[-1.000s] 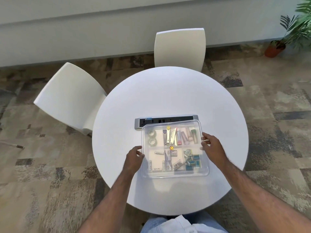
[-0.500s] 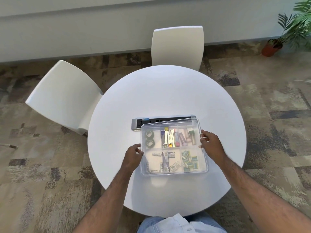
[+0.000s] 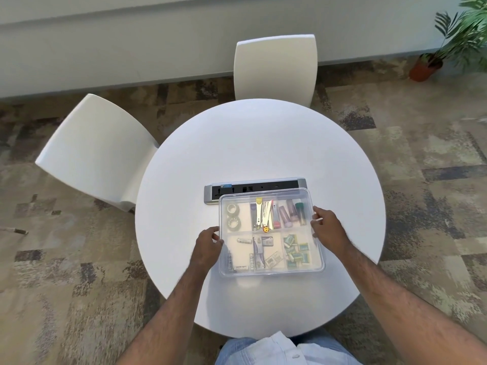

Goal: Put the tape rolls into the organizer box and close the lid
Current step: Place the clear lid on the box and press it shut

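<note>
On the round white bench [image 3: 263, 143], between the two hands, sits the clear organizer box [image 3: 271, 233], with the translucent lid [image 3: 266, 196] lying over it. Left hand [image 3: 208, 246] against the box's left wall, its fingers [image 3: 210, 231] curled onto the edge of the lid there, grasping it. Right hand [image 3: 329, 230] against the right wall, fingers [image 3: 317, 219] pinching the lid's edge on that side. Cannot tell whether the lid is pressed fully home all round.

Seen through the lid, just right of the left fingers and a little farther away: two tape rolls [image 3: 233, 217], one behind the other, lying flat in the far left compartment. Beyond the left fingertips toward the middle of the box: long thin tools [image 3: 263, 214], side by side in the far middle compartment. Just left of the right fingers: a few tubes [image 3: 290, 213] standing in a row in the far right compartment. Nearer than the right fingers, in the near right compartment: a loose heap of small green and white packets [image 3: 296, 250]. Near compartments by the left hand hold small cards and flat bits, too blurred to name.

Just beyond the box, touching or nearly touching its far edge: a grey power strip [image 3: 253, 187] lying crosswise. Well beyond both hands: two white chairs [image 3: 274, 67] drawn up to the bench, and a potted plant [image 3: 427, 67] far off past the right hand on the patterned carpet [image 3: 434, 180].
</note>
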`<control>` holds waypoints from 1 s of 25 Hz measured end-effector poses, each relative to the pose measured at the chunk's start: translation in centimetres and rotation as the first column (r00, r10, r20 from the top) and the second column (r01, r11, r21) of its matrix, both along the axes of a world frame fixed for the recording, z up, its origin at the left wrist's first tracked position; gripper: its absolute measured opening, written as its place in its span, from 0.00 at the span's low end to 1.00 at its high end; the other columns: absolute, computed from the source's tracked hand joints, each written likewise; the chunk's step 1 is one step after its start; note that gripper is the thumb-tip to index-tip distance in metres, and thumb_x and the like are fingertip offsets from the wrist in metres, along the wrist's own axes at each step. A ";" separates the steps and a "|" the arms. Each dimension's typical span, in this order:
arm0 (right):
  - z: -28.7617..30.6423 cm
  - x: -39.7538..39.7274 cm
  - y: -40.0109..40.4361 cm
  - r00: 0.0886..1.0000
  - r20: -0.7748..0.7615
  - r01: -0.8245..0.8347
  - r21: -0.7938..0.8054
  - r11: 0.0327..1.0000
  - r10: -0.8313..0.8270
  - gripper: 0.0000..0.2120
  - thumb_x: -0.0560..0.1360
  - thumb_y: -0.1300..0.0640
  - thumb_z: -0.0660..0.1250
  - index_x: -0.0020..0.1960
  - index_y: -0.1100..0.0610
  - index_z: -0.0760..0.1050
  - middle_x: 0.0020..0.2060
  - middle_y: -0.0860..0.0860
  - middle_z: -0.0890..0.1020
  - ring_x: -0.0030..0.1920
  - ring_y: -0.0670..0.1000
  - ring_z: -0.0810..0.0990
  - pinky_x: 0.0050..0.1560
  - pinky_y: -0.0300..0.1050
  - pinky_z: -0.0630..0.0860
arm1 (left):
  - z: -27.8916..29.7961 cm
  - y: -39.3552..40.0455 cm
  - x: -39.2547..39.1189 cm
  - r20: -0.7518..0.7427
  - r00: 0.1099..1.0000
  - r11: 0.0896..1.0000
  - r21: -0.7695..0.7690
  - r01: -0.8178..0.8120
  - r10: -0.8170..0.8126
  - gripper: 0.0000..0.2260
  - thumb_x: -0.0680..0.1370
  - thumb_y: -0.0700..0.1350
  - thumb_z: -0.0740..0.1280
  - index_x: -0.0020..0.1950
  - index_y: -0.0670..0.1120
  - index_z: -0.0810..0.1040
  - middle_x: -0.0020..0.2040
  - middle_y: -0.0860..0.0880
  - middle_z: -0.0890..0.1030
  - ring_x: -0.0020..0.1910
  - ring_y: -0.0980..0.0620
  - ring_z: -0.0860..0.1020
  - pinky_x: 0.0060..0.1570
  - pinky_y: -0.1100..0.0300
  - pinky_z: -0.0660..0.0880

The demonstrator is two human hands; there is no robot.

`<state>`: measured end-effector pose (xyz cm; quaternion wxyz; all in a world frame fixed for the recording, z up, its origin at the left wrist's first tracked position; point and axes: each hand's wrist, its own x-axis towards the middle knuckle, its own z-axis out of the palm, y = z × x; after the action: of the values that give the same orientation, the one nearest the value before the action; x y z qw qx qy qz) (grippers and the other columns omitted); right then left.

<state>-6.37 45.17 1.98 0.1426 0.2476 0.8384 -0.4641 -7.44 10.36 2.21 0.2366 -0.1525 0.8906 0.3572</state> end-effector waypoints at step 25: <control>0.9 8.0 2.0 0.949 0.286 -0.084 -0.175 0.981 0.133 0.12 0.79 0.58 0.71 0.60 0.58 0.74 0.51 0.58 0.81 0.43 0.52 0.81 0.40 0.44 0.77 | -0.5 -1.9 6.2 0.122 0.992 0.986 0.167 -0.004 -0.017 0.14 0.82 0.40 0.68 0.67 0.46 0.74 0.51 0.51 0.79 0.49 0.49 0.82 0.50 0.53 0.80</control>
<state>1.64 47.13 2.91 0.3117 0.2556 0.7797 -0.4792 -1.24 8.45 1.70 0.3043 -0.1511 0.8417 0.4197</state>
